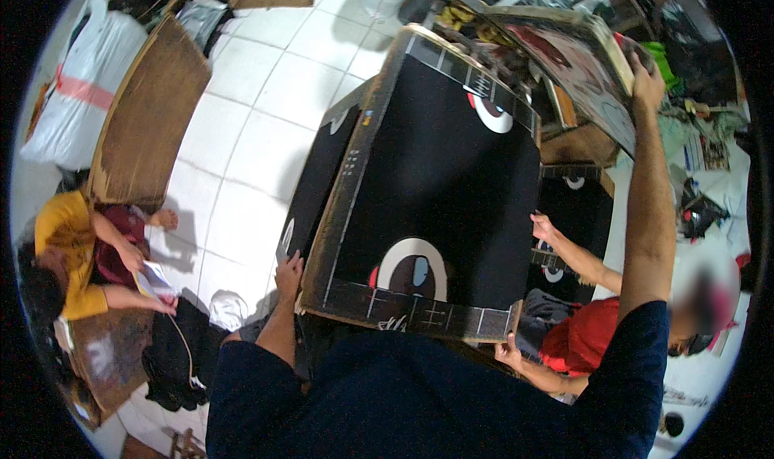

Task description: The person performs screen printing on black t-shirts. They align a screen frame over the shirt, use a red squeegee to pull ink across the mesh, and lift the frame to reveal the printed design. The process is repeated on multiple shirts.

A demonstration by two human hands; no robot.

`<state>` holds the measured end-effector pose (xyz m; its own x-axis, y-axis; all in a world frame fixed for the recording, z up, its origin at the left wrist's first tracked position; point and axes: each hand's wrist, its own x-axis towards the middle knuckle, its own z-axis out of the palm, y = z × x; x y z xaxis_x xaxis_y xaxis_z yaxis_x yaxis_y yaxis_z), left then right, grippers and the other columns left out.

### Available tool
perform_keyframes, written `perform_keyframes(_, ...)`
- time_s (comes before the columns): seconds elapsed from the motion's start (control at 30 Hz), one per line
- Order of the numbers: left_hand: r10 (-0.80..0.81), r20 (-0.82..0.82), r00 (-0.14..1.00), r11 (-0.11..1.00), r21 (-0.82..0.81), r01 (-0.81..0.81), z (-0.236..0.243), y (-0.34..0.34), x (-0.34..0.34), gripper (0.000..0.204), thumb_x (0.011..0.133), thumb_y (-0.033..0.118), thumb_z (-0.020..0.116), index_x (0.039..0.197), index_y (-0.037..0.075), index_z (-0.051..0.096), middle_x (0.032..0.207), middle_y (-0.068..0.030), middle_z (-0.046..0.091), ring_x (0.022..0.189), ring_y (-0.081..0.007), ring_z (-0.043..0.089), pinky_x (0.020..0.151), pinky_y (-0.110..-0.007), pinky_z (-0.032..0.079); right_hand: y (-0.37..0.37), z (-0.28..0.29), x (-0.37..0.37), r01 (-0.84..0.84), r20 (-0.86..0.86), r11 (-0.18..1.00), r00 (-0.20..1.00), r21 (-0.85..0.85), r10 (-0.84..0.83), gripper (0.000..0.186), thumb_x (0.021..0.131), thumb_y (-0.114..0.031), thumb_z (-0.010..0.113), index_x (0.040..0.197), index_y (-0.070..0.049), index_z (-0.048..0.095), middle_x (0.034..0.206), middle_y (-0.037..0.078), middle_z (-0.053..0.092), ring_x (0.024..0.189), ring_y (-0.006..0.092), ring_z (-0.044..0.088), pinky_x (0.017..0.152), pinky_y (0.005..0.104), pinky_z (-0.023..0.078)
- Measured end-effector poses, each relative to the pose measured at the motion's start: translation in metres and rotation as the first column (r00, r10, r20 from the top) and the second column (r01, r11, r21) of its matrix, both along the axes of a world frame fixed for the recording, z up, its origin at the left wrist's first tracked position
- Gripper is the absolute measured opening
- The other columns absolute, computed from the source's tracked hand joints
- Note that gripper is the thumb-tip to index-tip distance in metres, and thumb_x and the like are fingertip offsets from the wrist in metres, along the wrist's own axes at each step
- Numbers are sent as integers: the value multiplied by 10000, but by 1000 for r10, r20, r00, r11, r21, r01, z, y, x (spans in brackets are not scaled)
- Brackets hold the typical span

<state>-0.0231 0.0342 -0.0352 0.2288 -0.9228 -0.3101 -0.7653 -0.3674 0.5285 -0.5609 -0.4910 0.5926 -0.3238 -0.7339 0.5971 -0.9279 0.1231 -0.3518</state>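
A large board point(451, 177) covered in black cloth with printed cartoon eyes lies tilted in front of me, its brown edges taped and marked with white lines. My left hand point(290, 277) is at its near left edge, fingers curled against the side beside a second black panel point(316, 165) that shows underneath. My right hand point(646, 84) is raised at the far right, closed on the wooden rim of a stained printing frame point(564, 68). The frame stands tilted up beyond the board. A co-worker's hands point(545, 229) touch the board's right edge.
The co-worker in red point(576, 338) is close on my right, near another black eye-printed panel point(574, 217). On the left, a person in yellow point(68, 249) sits holding a paper point(156, 280). A brown board point(149, 112) and white sack point(89, 88) stand by the tiled floor point(250, 120).
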Motion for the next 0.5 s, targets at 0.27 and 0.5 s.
perform_keyframes(0.27, 8, -40, 999, 997, -81, -11, 6, 29, 6, 513, 940, 143, 674, 1430, 44, 561, 1221, -190, 674, 1051, -381, 658, 893, -483, 539, -26, 12, -22, 105, -97, 994, 990, -11, -106, 634, 879, -553, 741, 1338, -118, 697, 1298, 153, 710, 1202, 324, 652, 1040, 421, 462)
perform_keyframes(0.5, 213, -26, 977, 975, 74, -211, 38, 67, 38, 288, 861, 156, 680, 1114, 51, 769, 932, -233, 750, 904, -443, 717, 821, -522, 555, -34, 17, -31, 121, -88, 992, 989, 37, -118, 628, 858, -617, 713, 1327, -199, 706, 1302, 144, 709, 1211, 336, 652, 1035, 433, 471)
